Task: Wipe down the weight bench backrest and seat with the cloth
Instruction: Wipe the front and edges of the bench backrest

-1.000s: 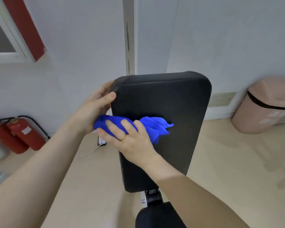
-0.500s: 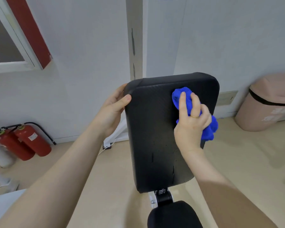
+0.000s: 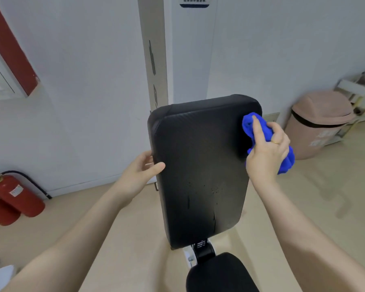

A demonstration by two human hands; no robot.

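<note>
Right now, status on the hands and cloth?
Left hand gripping backrest left edge. Right hand pressing cloth at top right corner. Seat untouched. Nothing in the way.

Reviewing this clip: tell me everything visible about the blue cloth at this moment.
The blue cloth is bright blue and soft-looking, bunched into a wad rather than spread flat. The right hand grips it, one finger stretched along its top, pressing it against the upper right edge of the black backrest. A loose end hangs below the hand, off the pad's side. Whether it is damp cannot be told.
</note>
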